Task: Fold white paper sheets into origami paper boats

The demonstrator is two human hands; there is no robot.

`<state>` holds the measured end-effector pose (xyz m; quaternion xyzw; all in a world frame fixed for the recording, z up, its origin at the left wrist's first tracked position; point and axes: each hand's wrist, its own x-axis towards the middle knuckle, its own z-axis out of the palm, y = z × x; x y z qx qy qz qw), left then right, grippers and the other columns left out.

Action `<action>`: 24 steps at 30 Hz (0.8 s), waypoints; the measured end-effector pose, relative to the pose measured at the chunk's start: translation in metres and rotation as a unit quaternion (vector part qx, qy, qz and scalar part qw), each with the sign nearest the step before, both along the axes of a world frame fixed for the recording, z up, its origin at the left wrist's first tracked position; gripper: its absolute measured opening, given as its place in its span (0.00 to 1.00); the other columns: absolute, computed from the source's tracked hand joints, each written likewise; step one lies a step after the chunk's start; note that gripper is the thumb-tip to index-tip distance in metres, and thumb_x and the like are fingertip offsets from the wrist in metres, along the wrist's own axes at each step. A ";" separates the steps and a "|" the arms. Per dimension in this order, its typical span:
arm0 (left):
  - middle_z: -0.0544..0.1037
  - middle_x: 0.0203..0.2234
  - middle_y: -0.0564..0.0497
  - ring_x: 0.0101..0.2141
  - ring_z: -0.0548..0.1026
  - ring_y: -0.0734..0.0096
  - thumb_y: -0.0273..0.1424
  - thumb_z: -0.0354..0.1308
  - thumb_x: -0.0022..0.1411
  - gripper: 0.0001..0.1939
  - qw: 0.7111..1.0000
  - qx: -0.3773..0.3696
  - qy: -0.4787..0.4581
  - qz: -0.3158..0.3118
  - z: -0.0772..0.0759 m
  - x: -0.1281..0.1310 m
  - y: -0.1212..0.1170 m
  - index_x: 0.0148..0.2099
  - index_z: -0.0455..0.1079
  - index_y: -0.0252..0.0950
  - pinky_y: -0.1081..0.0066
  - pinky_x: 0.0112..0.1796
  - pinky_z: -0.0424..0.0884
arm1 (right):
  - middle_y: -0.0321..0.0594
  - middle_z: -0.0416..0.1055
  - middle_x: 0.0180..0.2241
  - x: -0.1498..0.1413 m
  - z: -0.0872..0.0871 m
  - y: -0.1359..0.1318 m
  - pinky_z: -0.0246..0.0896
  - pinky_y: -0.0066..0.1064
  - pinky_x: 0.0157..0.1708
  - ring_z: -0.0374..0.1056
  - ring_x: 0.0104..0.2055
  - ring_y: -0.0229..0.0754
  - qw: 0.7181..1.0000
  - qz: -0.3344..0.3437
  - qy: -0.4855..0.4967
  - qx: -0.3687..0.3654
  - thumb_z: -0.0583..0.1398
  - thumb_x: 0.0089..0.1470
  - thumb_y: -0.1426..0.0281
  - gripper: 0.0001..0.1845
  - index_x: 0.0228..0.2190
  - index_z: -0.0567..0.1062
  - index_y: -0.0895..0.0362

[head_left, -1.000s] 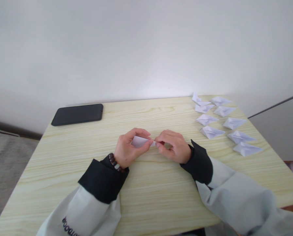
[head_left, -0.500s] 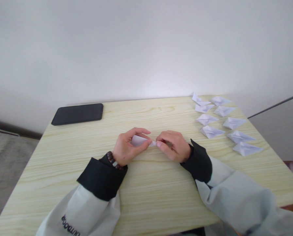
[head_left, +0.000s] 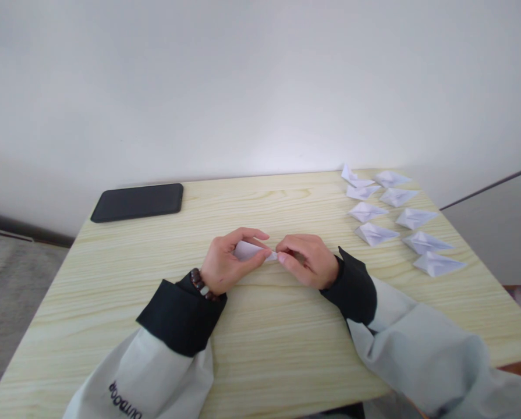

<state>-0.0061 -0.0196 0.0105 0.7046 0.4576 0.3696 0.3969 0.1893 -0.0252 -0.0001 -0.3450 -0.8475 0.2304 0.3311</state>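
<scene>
A small folded piece of white paper (head_left: pixel 245 251) is held above the middle of the table. My left hand (head_left: pixel 230 260) grips it between thumb and fingers, with a beaded bracelet at the wrist. At the paper's narrow right tip, my right hand (head_left: pixel 306 259) pinches with thumb and index finger, its other fingers curled in. Part of the paper is hidden behind my left thumb and fingers.
Several folded white paper pieces (head_left: pixel 376 234) with pointed ends lie in two rough columns at the table's right side. A black phone (head_left: pixel 138 202) rests at the back left. The pale wood-grain table (head_left: pixel 260 349) meets a white wall (head_left: pixel 260 87) behind.
Both hands stay almost in place around the folded paper. My right hand's fingertips have shifted very slightly to the left at the tip.
</scene>
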 end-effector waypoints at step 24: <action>0.78 0.27 0.52 0.27 0.75 0.73 0.38 0.60 0.53 0.21 1.000 -0.017 0.012 0.014 -0.006 -0.005 0.008 0.48 0.65 0.35 0.74 0.30 0.70 | 0.36 0.68 0.21 0.001 0.001 0.002 0.56 0.26 0.26 0.63 0.24 0.34 0.986 -0.160 0.009 0.040 0.53 0.53 0.72 0.08 0.25 0.70 0.57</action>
